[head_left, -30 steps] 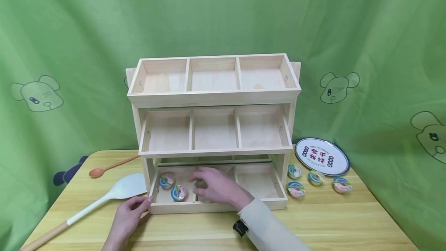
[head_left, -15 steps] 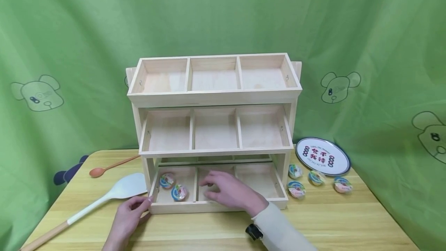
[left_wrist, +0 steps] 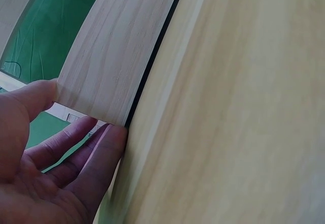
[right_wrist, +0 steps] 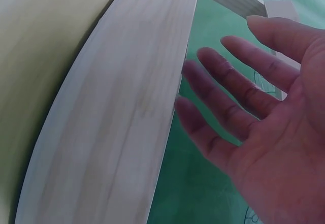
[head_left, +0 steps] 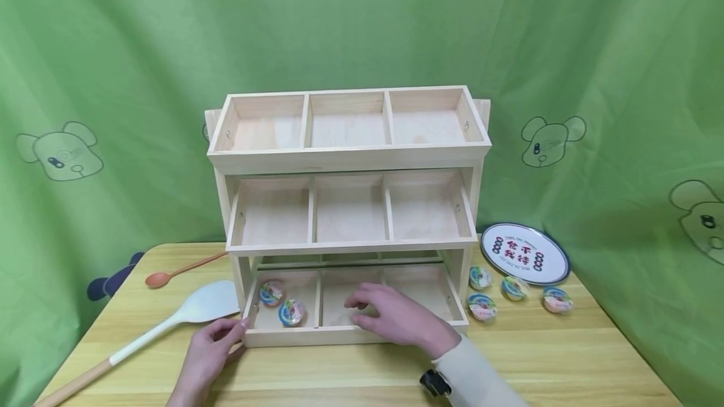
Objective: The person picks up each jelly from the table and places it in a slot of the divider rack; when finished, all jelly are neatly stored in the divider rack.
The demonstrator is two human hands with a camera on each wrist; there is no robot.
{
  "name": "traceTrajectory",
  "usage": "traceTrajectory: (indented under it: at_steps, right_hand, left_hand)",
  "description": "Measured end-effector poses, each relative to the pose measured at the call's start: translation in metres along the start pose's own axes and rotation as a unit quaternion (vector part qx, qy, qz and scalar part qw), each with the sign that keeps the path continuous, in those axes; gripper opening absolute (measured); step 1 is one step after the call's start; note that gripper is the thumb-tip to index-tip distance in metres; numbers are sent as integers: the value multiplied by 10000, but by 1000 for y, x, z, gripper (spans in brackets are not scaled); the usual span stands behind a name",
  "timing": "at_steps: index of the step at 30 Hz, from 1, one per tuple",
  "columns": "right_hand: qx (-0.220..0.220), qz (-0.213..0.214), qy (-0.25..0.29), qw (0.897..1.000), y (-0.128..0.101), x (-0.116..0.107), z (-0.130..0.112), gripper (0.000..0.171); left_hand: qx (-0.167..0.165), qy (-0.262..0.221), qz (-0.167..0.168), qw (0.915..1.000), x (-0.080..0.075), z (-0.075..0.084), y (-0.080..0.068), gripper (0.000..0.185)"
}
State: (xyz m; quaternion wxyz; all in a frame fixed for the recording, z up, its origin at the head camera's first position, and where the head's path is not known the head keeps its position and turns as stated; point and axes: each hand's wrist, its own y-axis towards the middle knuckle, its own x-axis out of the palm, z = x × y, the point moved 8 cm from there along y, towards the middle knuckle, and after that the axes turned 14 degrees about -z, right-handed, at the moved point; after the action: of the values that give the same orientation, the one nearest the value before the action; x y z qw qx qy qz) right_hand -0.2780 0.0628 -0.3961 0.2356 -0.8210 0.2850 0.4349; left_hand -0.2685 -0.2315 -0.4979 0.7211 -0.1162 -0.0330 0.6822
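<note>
A three-tier wooden rack [head_left: 345, 161] stands on the table, each tier split into three compartments. Two jelly cups [head_left: 272, 293] lie in the left compartment of its bottom tray [head_left: 356, 336]. My left hand [head_left: 206, 353] holds the left front corner of that tray. In the left wrist view the thumb [left_wrist: 40, 96] is at the upper edge and the fingers [left_wrist: 104, 150] are at the lower corner. Over the middle and right compartments of the bottom tray hovers my right hand [head_left: 398, 319], with nothing in it. Its fingers [right_wrist: 238, 84] are spread and loosely bent in the right wrist view.
Several more jelly cups [head_left: 482, 308] sit on the table right of the rack, beside a white oval plate [head_left: 527, 255] with a dark rim. On the left lie a white spatula [head_left: 206, 304] with a wooden handle and an orange spoon [head_left: 158, 279]. Green curtain [head_left: 362, 24] hangs behind.
My right hand has moved rightward, from near the divider beside the two jelly cups to between the middle and right compartments. The left hand and the jelly cups stay where they were.
</note>
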Motion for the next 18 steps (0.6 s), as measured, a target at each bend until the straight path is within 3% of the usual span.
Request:
traceTrajectory:
  at_steps: [8, 18]
  right_hand:
    - [107, 16, -41, 9999, -13, -1, 10, 31]
    - [163, 428, -228, 9987, -31, -13, 13, 28]
  left_hand:
    - [18, -42, -18, 10000, 1, 0, -2, 45]
    - [-12, -62, 6, 10000, 1, 0, 0, 45]
